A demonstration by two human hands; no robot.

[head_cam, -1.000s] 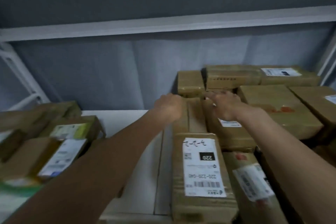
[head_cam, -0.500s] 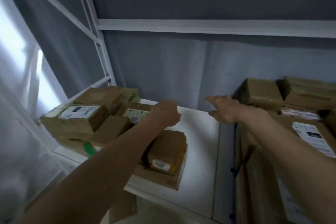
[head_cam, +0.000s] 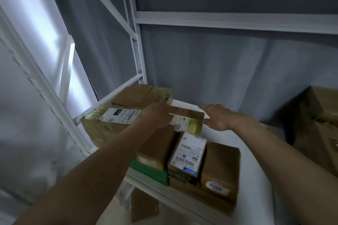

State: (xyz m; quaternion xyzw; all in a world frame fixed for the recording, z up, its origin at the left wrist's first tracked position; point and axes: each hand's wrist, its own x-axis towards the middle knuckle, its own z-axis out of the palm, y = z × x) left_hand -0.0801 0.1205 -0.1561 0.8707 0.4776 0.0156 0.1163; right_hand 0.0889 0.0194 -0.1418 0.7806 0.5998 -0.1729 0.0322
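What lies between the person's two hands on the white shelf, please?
In the head view, a brown parcel with a yellowish label fills the gap. The left hand lies over one end, and the right hand is open just beside the other.

Shelf [head_cam: 256, 151]: large box [head_cam: 102, 128] sat at left edge, rear box [head_cam: 139, 95] behind it. Flat box [head_cam: 190, 120] lay just right of large box; left hand [head_cam: 157, 115] on top, right hand [head_cam: 219, 117] at its right end. Nearer, left parcel [head_cam: 155, 151], middle parcel [head_cam: 188, 153], right parcel [head_cam: 219, 166] lay side by side. Big carton [head_cam: 320, 124] stood far right, well apart.
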